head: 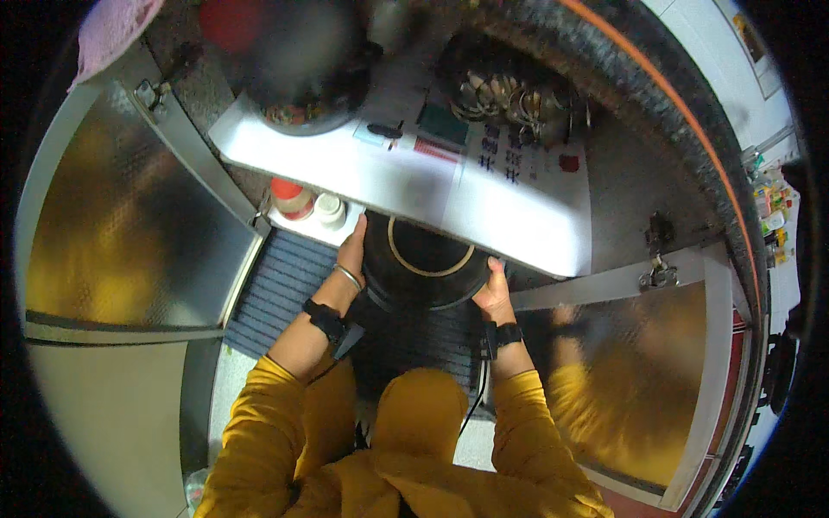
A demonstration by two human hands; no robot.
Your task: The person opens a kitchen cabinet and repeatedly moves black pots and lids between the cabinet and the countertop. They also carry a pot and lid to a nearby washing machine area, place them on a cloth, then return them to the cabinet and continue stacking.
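A dark round vessel [424, 292], likely a pot or pan, is between my two hands, with a pale ring on its surface. Its far part is hidden beneath the white-covered shelf [401, 184]. My left hand [353, 252] grips its left side, and the wrist above wears a metal bangle and a black strap. At the right side, my right hand [495, 291] holds the rim with the thumb up, close to the shelf's front edge. Just left of my left hand, a red-lidded jar [291, 198] and a white-lidded jar [330, 211] stand on the lower level.
Open cabinet doors flank me, one left [142, 226] and one right [628, 382]. On the shelf sit a dark pot [304, 78] and a dark container of metal utensils [511, 103]. A stone countertop edge [673, 123] overhangs at right. A striped mat [278, 285] lies below.
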